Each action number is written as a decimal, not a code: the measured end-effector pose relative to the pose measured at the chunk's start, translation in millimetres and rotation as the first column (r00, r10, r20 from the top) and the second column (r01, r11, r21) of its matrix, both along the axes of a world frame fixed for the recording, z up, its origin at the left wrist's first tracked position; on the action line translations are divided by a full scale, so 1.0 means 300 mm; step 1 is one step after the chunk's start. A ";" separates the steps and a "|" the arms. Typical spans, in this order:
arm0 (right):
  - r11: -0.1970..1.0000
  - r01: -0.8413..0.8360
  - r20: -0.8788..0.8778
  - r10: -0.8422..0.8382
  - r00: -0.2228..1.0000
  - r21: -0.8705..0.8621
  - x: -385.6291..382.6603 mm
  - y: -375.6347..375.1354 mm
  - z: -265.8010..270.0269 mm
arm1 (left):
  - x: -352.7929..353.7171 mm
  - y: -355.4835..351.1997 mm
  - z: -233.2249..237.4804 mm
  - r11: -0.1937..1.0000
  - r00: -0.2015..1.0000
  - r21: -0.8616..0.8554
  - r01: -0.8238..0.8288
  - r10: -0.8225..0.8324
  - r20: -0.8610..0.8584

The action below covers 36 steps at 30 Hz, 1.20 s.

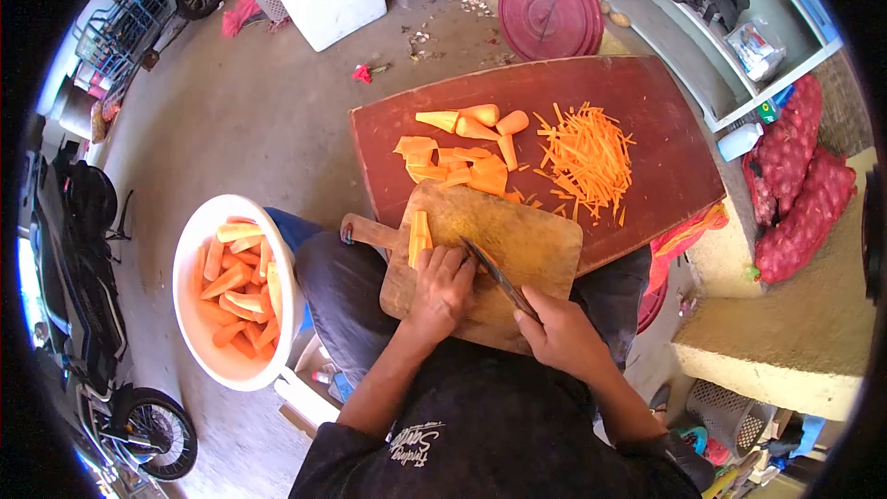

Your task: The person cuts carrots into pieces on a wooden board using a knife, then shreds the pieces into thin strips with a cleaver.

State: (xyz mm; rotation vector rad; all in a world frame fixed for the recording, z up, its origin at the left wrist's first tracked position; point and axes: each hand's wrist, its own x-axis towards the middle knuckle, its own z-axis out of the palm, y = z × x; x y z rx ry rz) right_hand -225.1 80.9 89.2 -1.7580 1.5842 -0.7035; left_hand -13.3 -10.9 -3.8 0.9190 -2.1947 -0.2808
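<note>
A wooden cutting board (545,249) with a handle rests at the front edge of a red-brown table (670,139), above my lap. My left hand (443,291) presses on carrot slices (420,233) lying on the board, its fingers bent together. In my right hand (559,328) is the handle of a knife (499,279), whose dark blade points up and left, close to my left fingertips. Behind the board lie carrot slabs (476,169), whole peeled carrots (476,120) and a pile of thin carrot strips (589,162).
At my left stands a white tub (188,319) of peeled carrots. Red net sacks (804,222) lie on a ledge at the right, near a white shelf (684,65). A red lid (545,9) leans behind the table. A motorcycle (88,314) is at the far left.
</note>
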 end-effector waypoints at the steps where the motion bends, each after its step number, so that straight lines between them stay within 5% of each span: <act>1: 1.000 0.005 -0.006 -0.005 1.000 -0.020 0.007 0.000 -0.014 | 0.001 0.001 -0.017 1.000 1.000 0.008 -0.002 0.002 -0.003; 16: 0.993 -0.023 0.043 0.018 0.999 0.113 0.005 0.017 0.030 | 0.007 -0.001 -0.012 1.000 1.000 0.004 0.011 -0.010 -0.028; 22: 0.996 0.005 -0.024 -0.007 1.000 -0.086 -0.006 0.002 -0.055 | 0.008 0.001 -0.017 1.000 0.998 0.026 -0.001 0.003 -0.058; 28: 0.964 0.150 0.208 -0.196 0.958 0.218 -0.062 0.028 0.055 | 0.000 0.014 -0.019 0.992 0.933 0.045 -0.116 0.124 -0.337; 36: 0.974 0.022 0.216 -0.072 0.974 0.226 -0.160 0.000 -0.018 | 0.017 0.005 0.032 0.969 0.900 0.091 -0.231 0.248 -0.359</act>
